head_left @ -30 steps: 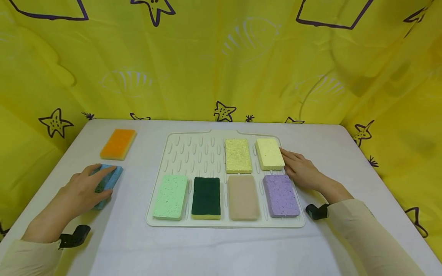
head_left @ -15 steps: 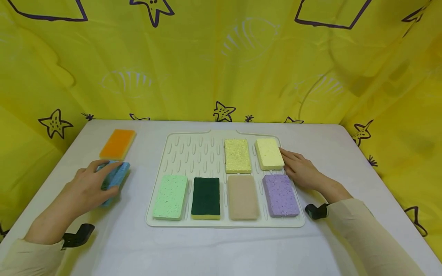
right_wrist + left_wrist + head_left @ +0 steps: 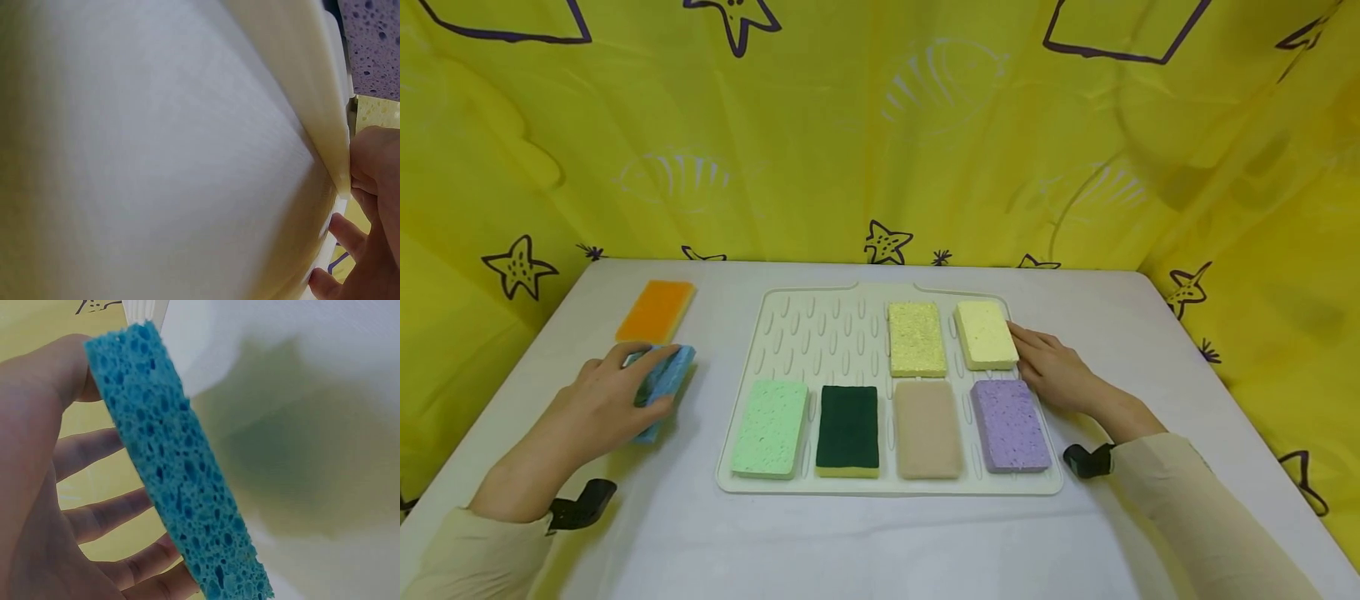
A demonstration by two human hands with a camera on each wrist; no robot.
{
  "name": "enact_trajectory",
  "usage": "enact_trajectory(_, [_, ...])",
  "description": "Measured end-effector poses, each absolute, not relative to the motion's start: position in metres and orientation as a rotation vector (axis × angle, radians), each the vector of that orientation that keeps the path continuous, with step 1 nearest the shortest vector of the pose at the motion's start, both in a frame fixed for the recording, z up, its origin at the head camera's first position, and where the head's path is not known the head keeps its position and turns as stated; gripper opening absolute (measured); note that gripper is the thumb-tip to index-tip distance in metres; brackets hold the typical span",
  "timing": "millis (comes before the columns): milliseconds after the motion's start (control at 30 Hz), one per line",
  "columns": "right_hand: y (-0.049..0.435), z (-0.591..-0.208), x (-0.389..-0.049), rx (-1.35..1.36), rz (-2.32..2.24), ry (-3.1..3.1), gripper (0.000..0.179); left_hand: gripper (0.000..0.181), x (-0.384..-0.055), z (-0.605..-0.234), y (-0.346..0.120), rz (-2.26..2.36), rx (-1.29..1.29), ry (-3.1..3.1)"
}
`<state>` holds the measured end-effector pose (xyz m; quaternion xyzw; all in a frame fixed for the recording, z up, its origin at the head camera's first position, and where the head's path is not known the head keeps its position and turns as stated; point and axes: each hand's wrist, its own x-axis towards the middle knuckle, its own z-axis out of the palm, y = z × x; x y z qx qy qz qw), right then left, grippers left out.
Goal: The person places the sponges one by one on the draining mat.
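My left hand (image 3: 606, 400) pinches a blue sponge (image 3: 672, 375) between thumb and fingers, held up off the table. In the left wrist view the sponge's (image 3: 169, 456) porous edge faces the camera, and its shadow falls on the cloth. My right hand (image 3: 1056, 371) rests at the right edge of a cream ridged tray (image 3: 812, 333), its fingers touching the rim beside a pale yellow sponge (image 3: 987, 335). In the right wrist view the fingers of the right hand (image 3: 369, 219) lie against the tray edge.
On the tray lie a speckled yellow sponge (image 3: 917, 340), a mint sponge (image 3: 771, 428), a dark green scouring sponge (image 3: 847, 427), a beige sponge (image 3: 928, 429) and a purple sponge (image 3: 1011, 426). An orange sponge (image 3: 657, 312) lies at the table's far left. A yellow curtain (image 3: 820, 150) hangs behind.
My left hand has lifted the blue sponge off the table and moved it right and slightly away from me. The right hand and the tray have stayed put.
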<state>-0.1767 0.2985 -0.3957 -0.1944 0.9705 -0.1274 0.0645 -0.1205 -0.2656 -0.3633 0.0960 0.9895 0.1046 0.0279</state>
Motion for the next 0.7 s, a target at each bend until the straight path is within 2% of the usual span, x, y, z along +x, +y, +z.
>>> enact_trajectory(700, [0.298, -0.395, -0.176, -0.583, -0.398, 2.924, 0.053, 0.061, -0.131, -0.356, -0.248, 0.298, 0.354, 3.071])
